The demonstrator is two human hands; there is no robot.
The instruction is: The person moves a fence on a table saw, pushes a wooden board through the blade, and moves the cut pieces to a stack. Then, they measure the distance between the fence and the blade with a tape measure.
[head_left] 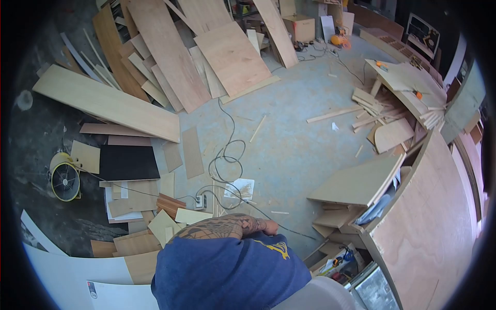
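Note:
My left forearm, covered in tattoos, bends across the front of my navy shirt [222, 268] from the left. At its end my left hand [270, 227] is curled closed near the yellow print on the shirt; what it holds, if anything, is hidden. A black cable [281, 226] on the floor passes close beyond this hand. My right hand does not show. A smooth grey shape [320, 295] covers part of the shirt at the bottom edge.
Wooden panels [232, 57] lean at the back. A long board [111, 103] and a round fan [65, 182] are at left, above offcuts. Plywood furniture [423, 222] stands at right beside an open compartment of tools [338, 261]. A power socket [200, 201] lies ahead among looped cable.

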